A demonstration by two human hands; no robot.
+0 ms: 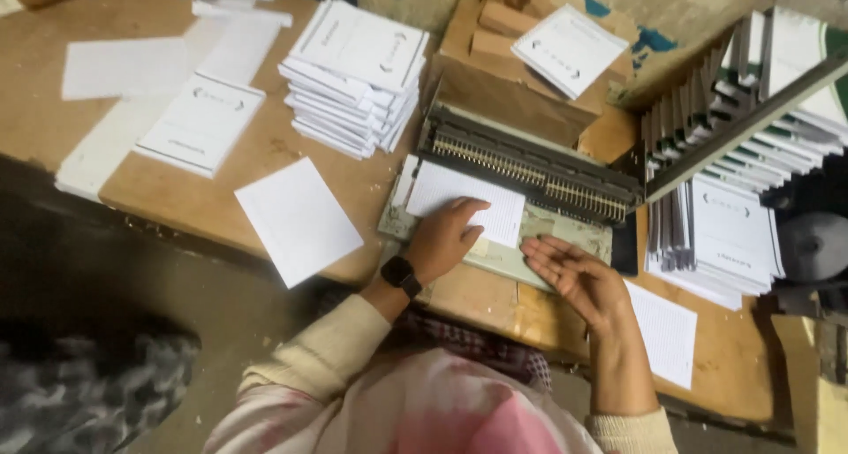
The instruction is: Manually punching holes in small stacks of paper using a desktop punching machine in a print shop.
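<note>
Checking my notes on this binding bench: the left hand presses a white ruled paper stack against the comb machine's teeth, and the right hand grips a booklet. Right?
Not quite. The head view shows the right hand open, palm up, gripping nothing. The left hand does press the white ruled paper stack against the grey comb-toothed binding machine.

stack of booklets (358,74): far centre, tall, white printed covers, fanned at the edges
single booklet (201,123): left of that stack, flat on the wooden table (291,149)
blank sheet (298,221): near table edge, tilted, alone
loose white sheets (124,67): far left, overlapping
wooden blocks (508,21): far centre, one small booklet (570,48) lying over them
right-hand stacks (729,233): white booklets piled on the right, more standing on edge behind a slanted bar (742,127)
lined sheet (664,330): near right, flat on the table
</note>
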